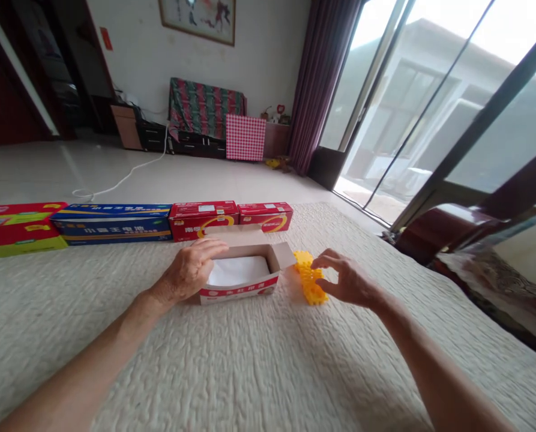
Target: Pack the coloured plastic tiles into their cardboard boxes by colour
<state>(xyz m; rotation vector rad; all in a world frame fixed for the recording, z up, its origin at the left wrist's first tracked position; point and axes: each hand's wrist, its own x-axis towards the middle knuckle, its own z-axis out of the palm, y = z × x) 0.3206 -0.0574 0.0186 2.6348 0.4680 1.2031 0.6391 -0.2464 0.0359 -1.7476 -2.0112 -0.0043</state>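
An open red and white carton [249, 287] lies on a cream quilted surface [249, 360], with a white sheet visible inside it. My left hand [191, 270] rests on the carton's left end, fingers curled over its rim. Just right of the carton lies a yellow bumpy plastic piece [310, 279]. My right hand [346, 279] hovers at that piece's right side, fingers apart and touching or nearly touching it, holding nothing.
Along the far edge of the quilted surface stands a row of boxes: a red and green one [18, 231], a blue one [114, 223], and two red ones [202, 217] [268, 215]. A dark wooden frame [475, 222] and glass doors are at the right.
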